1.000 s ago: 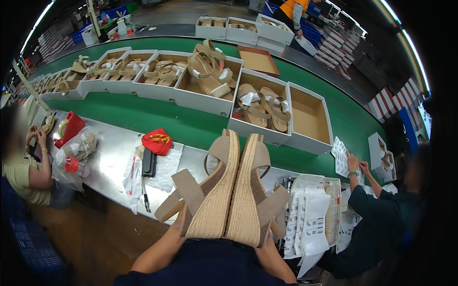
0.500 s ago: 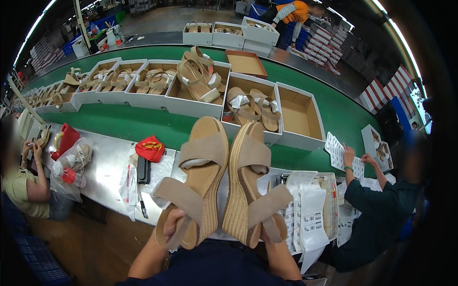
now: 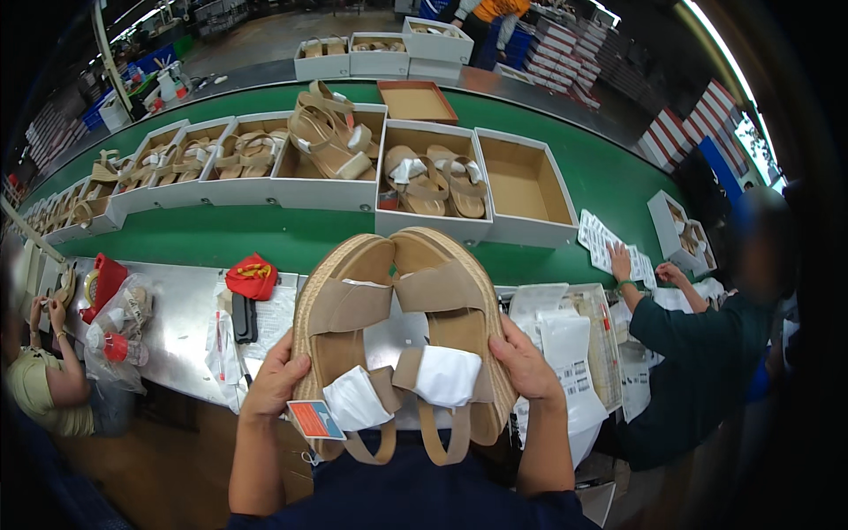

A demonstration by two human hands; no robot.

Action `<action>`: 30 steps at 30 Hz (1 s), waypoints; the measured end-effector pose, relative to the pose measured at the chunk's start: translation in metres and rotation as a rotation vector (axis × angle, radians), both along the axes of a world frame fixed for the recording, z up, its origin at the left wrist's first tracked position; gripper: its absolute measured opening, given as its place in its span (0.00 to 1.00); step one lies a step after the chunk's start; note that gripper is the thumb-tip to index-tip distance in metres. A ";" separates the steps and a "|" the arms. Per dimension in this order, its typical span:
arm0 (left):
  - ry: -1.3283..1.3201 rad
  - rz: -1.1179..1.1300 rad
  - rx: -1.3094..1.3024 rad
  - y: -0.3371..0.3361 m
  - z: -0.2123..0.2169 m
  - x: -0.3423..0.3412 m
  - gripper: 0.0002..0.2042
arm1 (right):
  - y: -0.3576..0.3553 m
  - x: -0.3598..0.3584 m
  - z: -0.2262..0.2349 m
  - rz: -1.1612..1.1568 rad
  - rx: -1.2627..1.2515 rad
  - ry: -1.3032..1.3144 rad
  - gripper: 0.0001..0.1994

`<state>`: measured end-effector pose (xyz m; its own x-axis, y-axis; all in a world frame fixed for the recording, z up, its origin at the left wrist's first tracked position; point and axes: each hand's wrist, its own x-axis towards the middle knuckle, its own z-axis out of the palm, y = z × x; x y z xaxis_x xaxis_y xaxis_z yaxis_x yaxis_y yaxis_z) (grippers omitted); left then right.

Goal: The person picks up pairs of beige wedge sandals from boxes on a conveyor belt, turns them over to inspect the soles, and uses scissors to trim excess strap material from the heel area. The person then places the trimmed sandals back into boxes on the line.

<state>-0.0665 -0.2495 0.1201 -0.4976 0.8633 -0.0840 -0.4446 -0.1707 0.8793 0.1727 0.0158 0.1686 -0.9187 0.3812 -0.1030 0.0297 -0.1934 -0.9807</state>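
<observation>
Tipped flat since the earlier frames: pair of sandals was up on edge showing the woven wedge sides, now lying footbeds-up, toes pointing far, heels near the body.

Head view only:
- Left hand clamped on left sandal's outer edge, fingers curled round the rope side, thumb on top near the orange tag.
- Right hand mirrored on right sandal, fingers wrapped round its outer edge, thumb at the white paper wrap.
- Sandals pressed side by side, held above near edge of the metal table, not resting on it.
- Look: tan straps across the front, woven rope rim, white paper round both heel straps, ankle straps dangling loose near.

Step, as judged: checking the pair before boxing. Next probably needs a carry far-right to the empty box on the green belt, pair kept together, loose straps tucked clear of the box rim.
</observation>
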 end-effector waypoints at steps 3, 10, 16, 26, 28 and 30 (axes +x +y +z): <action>0.125 -0.027 -0.063 0.003 0.020 -0.002 0.31 | -0.001 0.002 0.022 -0.007 0.110 -0.078 0.31; 0.270 -0.075 -0.126 0.000 0.042 -0.005 0.29 | -0.006 -0.002 0.032 -0.063 0.308 -0.145 0.30; 0.382 -0.098 -0.198 0.008 0.046 -0.004 0.27 | -0.009 -0.004 0.023 -0.161 0.368 -0.170 0.28; 0.224 0.652 0.060 0.040 0.027 0.014 0.44 | -0.024 -0.025 -0.030 -0.974 0.418 0.269 0.30; 0.111 0.683 0.131 0.045 0.031 0.013 0.45 | -0.022 -0.025 -0.049 -1.000 0.367 0.355 0.31; 0.034 0.697 0.168 0.046 0.033 0.010 0.46 | -0.016 -0.026 -0.062 -0.971 0.381 0.403 0.31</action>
<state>-0.0561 -0.2032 0.1529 -0.9380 0.3432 0.0477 -0.1553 -0.5395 0.8276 0.1471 -0.0006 0.1066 -0.1537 0.8985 0.4112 -0.3040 0.3530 -0.8849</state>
